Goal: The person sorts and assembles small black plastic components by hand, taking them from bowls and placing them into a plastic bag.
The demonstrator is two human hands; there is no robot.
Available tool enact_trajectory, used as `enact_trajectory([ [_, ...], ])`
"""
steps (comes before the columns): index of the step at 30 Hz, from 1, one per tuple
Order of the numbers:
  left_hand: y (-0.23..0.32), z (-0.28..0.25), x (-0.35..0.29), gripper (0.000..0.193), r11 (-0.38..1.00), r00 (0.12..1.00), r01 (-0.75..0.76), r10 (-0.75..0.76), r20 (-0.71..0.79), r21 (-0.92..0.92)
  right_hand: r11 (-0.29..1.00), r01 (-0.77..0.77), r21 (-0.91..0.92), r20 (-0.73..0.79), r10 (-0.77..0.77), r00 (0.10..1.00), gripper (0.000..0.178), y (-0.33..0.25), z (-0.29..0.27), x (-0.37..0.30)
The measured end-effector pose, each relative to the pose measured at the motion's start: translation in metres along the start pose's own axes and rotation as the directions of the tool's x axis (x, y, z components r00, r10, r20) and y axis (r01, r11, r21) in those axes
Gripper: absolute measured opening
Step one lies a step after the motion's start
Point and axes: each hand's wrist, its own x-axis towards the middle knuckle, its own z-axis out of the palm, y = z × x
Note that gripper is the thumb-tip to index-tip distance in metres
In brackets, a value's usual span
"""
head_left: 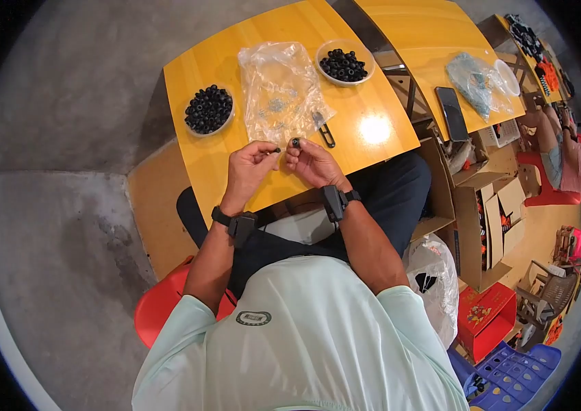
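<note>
My left hand [252, 166] is at the near edge of the yellow table, thumb and fingertips pinched on a small dark piece [277, 150] too small to name. Just to its right, my right hand [315, 164] grips a small black cylindrical piece [296, 142] with a hole in its end. The two pieces are close but apart. Beyond my hands lies a clear plastic bag [273, 68] with tiny metallic bits on it or in it. A slim black tool with a slotted handle [326, 134] rests beside the bag, just past my right hand.
Round tubs of black bead-like pieces stand at left [209, 109] and back right [344, 65] on the table [235, 42]. A second table to the right bears a phone [451, 113] and a plastic bag [472, 82]. Cardboard boxes [468, 233] stand below; a person [571, 161] sits at far right.
</note>
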Motion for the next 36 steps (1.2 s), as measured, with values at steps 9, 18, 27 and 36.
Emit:
enact_trajectory([
  [9, 0.023, 0.026, 0.008, 0.01, 0.994, 0.996, -0.062, 0.056, 0.064, 0.094, 1.0, 0.01, 0.012, -0.061, -0.009, 0.998, 0.022, 0.003, -0.003, 0.001],
  [18, 0.012, 0.025, 0.011, 0.011, 0.995, 0.998, -0.04, 0.045, 0.054, -0.089, 1.0, 0.004, 0.026, -0.068, -0.002, 0.998, 0.021, 0.003, -0.003, 0.002],
  [27, 0.006, 0.02, 0.015, 0.018, 0.997, 0.999, 0.003, 0.001, 0.04, -0.075, 1.0, 0.0, -0.006, -0.044, -0.001, 0.999, 0.022, 0.002, -0.007, 0.001],
  [36, 0.004, 0.015, 0.018, 0.018, 0.997, 0.998, 0.005, 0.001, 0.07, -0.081, 1.0, -0.002, -0.005, -0.038, 0.002, 0.999, 0.024, 0.003, -0.004, 0.002],
])
